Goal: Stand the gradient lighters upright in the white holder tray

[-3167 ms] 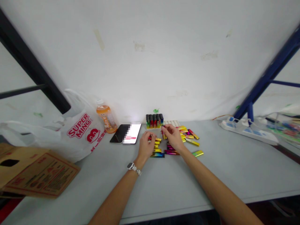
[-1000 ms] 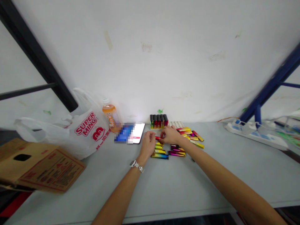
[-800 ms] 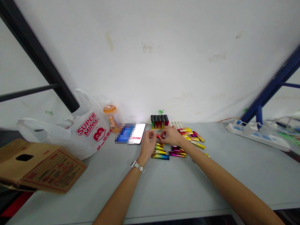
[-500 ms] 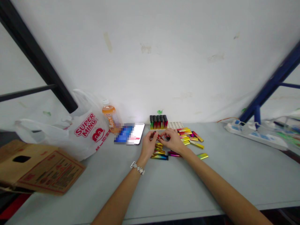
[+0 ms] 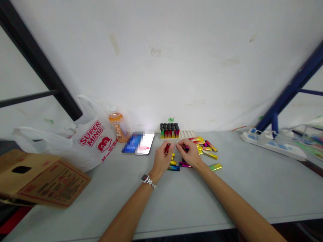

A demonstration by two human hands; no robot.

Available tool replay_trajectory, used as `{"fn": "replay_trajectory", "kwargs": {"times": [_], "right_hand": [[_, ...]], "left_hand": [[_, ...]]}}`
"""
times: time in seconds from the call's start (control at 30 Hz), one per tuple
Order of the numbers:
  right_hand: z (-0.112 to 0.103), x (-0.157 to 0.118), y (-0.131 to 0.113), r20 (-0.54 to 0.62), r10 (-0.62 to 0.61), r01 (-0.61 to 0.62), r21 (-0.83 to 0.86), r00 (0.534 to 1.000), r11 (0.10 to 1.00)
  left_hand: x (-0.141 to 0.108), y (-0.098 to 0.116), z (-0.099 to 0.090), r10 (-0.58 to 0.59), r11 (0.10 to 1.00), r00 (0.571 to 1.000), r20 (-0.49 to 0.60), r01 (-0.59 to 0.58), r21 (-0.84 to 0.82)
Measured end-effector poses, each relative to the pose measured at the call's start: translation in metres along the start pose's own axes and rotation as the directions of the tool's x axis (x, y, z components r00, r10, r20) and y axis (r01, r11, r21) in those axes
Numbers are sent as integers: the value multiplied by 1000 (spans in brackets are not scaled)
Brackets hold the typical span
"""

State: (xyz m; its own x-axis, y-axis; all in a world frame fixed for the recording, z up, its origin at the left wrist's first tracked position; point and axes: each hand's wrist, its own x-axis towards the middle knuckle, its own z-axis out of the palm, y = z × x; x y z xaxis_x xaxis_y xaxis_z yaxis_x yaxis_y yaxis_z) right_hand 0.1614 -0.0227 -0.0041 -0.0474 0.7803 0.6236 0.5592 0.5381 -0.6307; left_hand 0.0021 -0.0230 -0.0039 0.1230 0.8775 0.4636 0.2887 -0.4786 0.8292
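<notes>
My left hand [image 5: 161, 158] is closed around a small dark-red lighter [image 5: 167, 148], mostly covered by the fingers. Just to its right, my right hand [image 5: 189, 154] has thumb and forefinger pinched together; what they hold, if anything, is too small to tell. A small gap separates the two sets of fingertips. Behind the hands, rows of lighters [image 5: 170, 133] with black tops and shiny bodies stand upright. Loose shiny metallic sleeves in gold, pink and green [image 5: 210, 155] lie right of and beneath the right hand. More sleeves, one blue [image 5: 174, 168], lie between the wrists.
A white perforated tray [image 5: 188, 134] sits beside the lighters. Leftward are a phone-like device with a blurred screen [image 5: 148, 143], an orange drink bottle [image 5: 118, 126], a white plastic bag [image 5: 88, 151] and a cardboard box [image 5: 50, 183]. A white power strip [image 5: 272, 144] lies at right.
My hands have drawn slightly apart; the fingertips were together over a small red piece. The left wrist has turned, bringing a watch face into sight. The view has shifted slightly.
</notes>
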Motion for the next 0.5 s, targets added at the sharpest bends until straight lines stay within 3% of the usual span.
{"fn": "replay_trajectory", "kwargs": {"times": [0.27, 0.5], "right_hand": [[5, -2, 0, 34, -9, 9, -23, 999, 1000], [7, -3, 1, 39, -4, 4, 16, 999, 1000]], "left_hand": [[-1, -2, 2, -6, 979, 1000, 19, 2, 205], [-2, 3, 1, -39, 996, 999, 36, 36, 76]]}}
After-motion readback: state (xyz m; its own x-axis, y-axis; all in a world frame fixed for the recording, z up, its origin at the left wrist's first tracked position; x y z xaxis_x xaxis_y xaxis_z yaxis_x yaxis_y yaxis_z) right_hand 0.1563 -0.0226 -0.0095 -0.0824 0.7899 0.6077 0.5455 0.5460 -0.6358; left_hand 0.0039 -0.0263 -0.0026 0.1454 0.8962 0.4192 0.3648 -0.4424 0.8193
